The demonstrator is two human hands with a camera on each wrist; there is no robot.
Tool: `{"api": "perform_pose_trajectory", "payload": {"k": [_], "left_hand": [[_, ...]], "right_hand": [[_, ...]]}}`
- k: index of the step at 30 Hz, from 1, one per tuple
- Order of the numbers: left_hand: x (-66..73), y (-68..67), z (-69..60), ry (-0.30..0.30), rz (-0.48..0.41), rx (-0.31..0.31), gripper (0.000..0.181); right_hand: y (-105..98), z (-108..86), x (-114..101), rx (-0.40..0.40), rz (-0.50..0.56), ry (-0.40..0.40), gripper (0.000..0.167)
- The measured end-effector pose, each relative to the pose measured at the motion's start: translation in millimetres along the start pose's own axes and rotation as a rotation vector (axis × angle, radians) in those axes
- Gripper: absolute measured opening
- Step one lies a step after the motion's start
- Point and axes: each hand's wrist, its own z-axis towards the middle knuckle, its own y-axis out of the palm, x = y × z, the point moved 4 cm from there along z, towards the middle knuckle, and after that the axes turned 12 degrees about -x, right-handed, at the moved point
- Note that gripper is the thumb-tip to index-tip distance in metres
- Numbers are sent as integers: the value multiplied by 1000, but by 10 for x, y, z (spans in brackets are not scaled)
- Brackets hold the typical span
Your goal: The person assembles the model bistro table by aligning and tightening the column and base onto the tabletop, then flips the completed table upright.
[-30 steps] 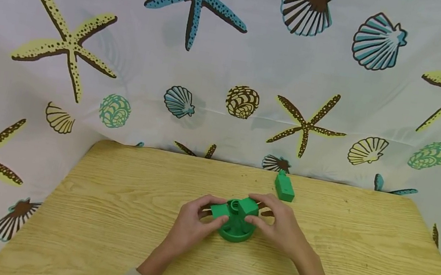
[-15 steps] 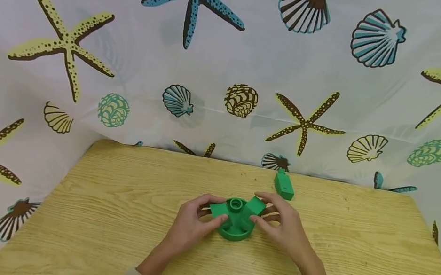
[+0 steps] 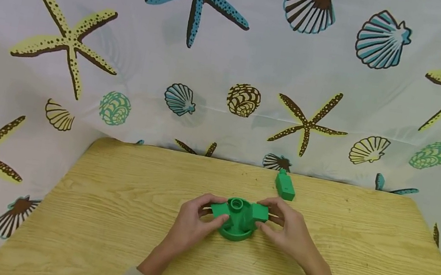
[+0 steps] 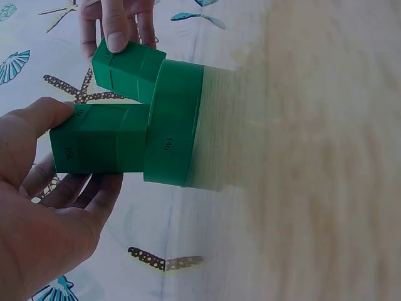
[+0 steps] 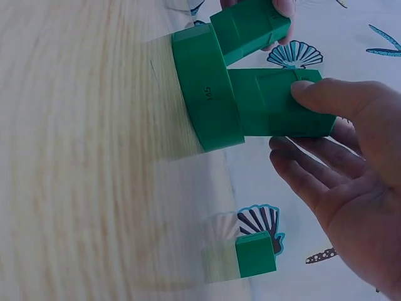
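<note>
A round green base (image 3: pixel 234 236) with a ring-shaped hub (image 3: pixel 236 203) rests on the table in front of me. On its left side stands a green block (image 3: pixel 220 210), pinched between the thumb and fingers of my left hand (image 3: pixel 191 221). My right hand (image 3: pixel 288 228) grips a second green block (image 3: pixel 259 212) on the base's right side, thumb toward me. Both wrist views show the blocks rising from the base; the right block (image 5: pixel 282 103) looks upright on it. How the blocks join the base inside is hidden.
A loose green block with a narrow knob end (image 3: pixel 285 186) lies near the table's back edge, beyond my right hand. Behind the wooden table (image 3: pixel 132 181) hangs a white cloth (image 3: pixel 222 66) printed with starfish and shells.
My right hand has shifted to the right with its block. That block was tilted over the hub and now stands straight on the right side. My left hand keeps its hold.
</note>
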Motion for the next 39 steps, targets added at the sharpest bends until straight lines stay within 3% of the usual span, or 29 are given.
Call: {"api": "perform_pose_trajectory", "payload": {"k": [6,12,22,39], "left_hand": [[-1,-6,-9,5,0,4,34],[-5,-2,-6,3,-14,-3,34],[-3,-9,4,-9,-21,-6,34],[35,-18,1,-17,27,-2,35]], "right_hand": [[46,-4,30,4,9,27,48],[92,26,49,-53,18,33,59],[132,49,79,-60,108,25,52],[132,43,50,-39,35,26,53]]}}
